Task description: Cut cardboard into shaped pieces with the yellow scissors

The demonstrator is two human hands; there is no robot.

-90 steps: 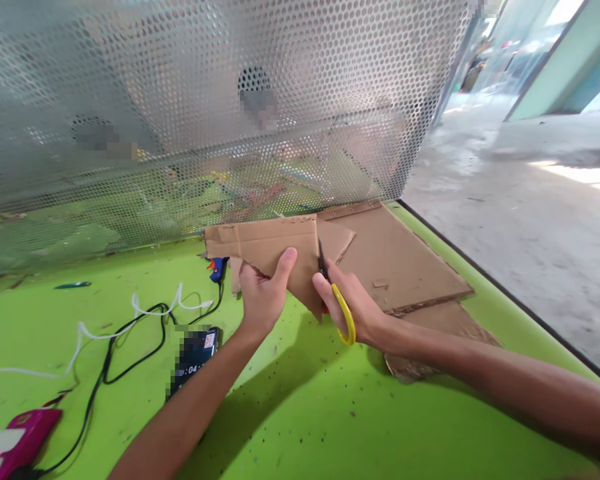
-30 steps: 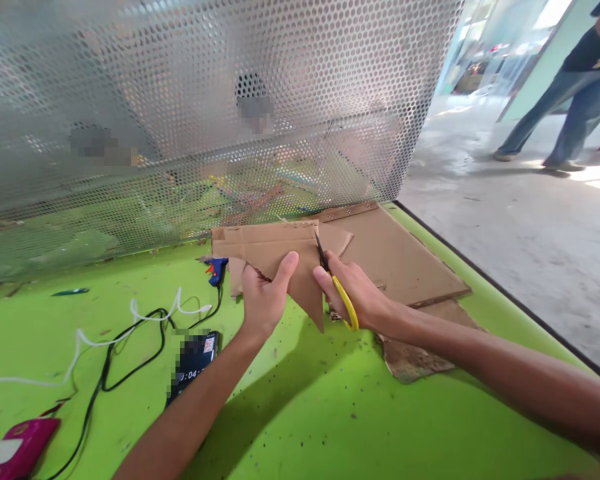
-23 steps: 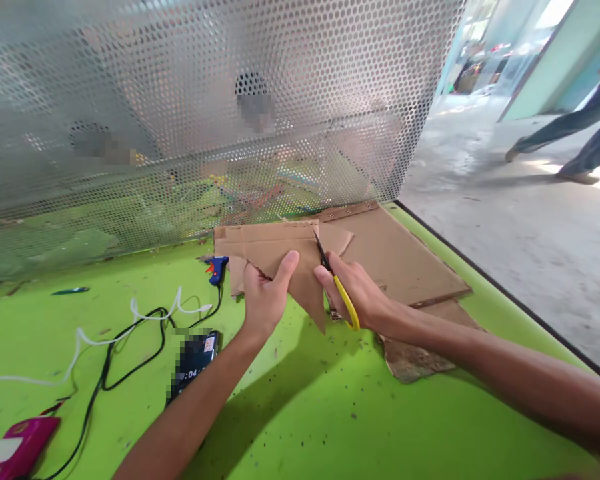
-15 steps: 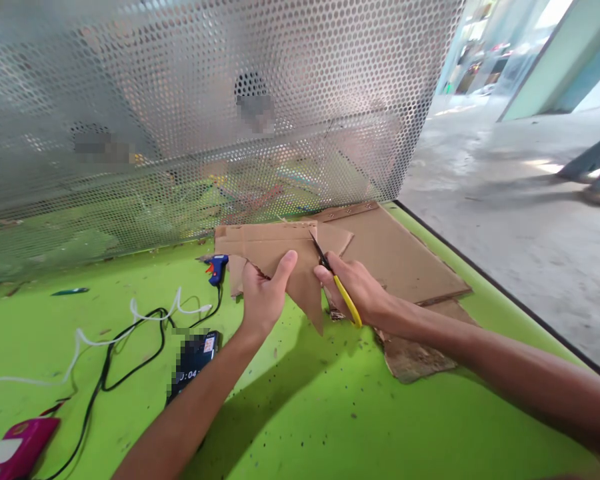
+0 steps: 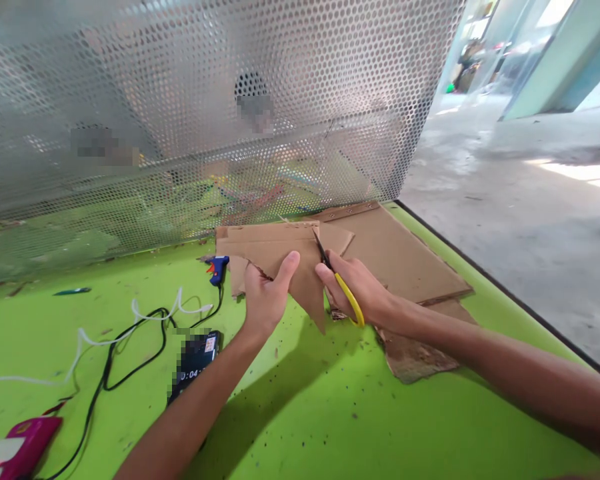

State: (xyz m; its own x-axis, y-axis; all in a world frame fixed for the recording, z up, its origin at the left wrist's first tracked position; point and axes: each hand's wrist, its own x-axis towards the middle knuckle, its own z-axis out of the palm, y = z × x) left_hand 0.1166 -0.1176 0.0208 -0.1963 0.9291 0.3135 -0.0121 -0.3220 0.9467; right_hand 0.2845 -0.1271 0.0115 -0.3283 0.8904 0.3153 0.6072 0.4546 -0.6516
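Note:
My left hand (image 5: 270, 293) grips a piece of brown cardboard (image 5: 275, 241), thumb on top and the other fingers out of sight beneath it. A pointed flap of the piece hangs down toward me. In my right hand (image 5: 357, 287) is a pair of scissors (image 5: 347, 297) with yellow handles and dark blades. The blades lie at the right edge of the held cardboard, tips pointing away from me; whether they are parted is hard to make out. Larger cardboard sheets (image 5: 400, 257) lie beneath and to the right of my right hand.
A perforated metal panel (image 5: 190, 120) stands along the back of the green table (image 5: 300, 413). To the left are a blue glue gun (image 5: 218, 270), black and white cables (image 5: 111, 353), a phone (image 5: 200, 357), a green pen-like tool (image 5: 73, 291) and a pink object (image 5: 27, 447).
My hands, the cardboard and the scissors keep almost the same pose, with a very slight shift in view. A person's leg at the far right has left the view.

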